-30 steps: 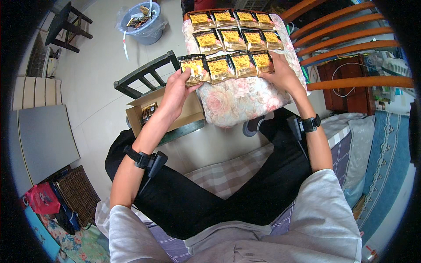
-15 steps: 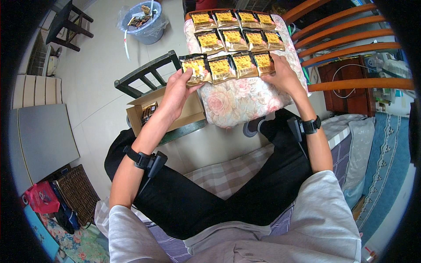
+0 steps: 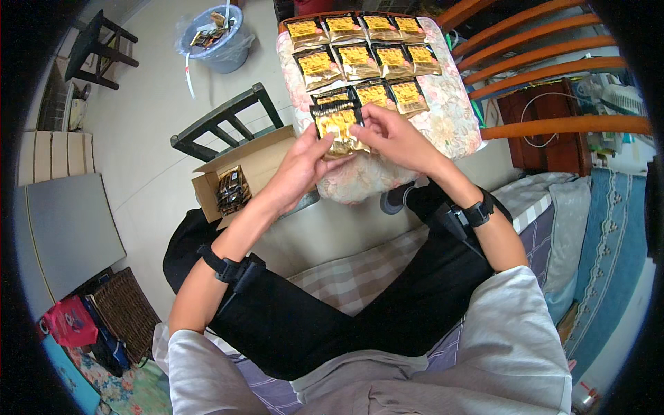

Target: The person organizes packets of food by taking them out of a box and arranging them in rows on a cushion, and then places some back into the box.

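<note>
My left hand (image 3: 302, 163) is closed on the lower left side of a gold-and-black snack packet (image 3: 335, 131), its thumb across the front. At the packet's right edge, my right hand (image 3: 395, 140) pinches it between thumb and bent fingers. The packet is raised above the near side of the floral cushion (image 3: 449, 111) and partly covers another packet (image 3: 332, 95) lying behind it. Similar packets lie face up in rows on the cushion, among them a far-row packet (image 3: 344, 28), a middle-row packet (image 3: 357, 61) and a near-row packet (image 3: 409, 96).
Left of the cushion, an open cardboard box (image 3: 266, 160) with several packets (image 3: 232, 190) inside rests on a dark green chair (image 3: 221, 124). A blue lined bin (image 3: 232, 59) stands on the floor beyond. Orange wooden slats (image 3: 546, 129) extend along the right.
The left packet and my left hand have moved right and nearer me. My right hand has left the near row's right end and come to this packet. The view has shifted slightly.
</note>
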The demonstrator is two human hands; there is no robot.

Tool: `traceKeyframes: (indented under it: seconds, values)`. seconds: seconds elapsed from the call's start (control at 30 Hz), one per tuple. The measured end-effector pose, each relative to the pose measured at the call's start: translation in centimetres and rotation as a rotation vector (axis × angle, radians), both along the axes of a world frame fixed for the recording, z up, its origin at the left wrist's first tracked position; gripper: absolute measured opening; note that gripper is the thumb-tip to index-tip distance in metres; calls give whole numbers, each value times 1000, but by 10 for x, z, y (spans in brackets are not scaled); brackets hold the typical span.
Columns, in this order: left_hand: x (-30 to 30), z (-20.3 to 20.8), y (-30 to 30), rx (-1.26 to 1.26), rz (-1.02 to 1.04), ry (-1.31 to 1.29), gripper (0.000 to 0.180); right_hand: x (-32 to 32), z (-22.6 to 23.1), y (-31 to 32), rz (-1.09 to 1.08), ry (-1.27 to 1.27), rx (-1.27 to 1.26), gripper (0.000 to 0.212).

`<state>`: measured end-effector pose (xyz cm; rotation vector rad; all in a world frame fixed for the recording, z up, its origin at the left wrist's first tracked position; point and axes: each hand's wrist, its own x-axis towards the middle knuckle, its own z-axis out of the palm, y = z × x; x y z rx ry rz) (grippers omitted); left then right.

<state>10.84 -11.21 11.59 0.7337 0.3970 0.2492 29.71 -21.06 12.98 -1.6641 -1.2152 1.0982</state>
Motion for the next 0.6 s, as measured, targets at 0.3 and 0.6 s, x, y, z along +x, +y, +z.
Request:
traceKeyframes:
  seconds: [0.3, 0.6]
  values:
    - [1, -10, 6, 173, -127, 94, 46, 35, 1, -4, -143, 108, 30, 17]
    - [-5, -13, 13, 311, -30, 253, 40, 156, -7, -49, -594, -194, -57, 30]
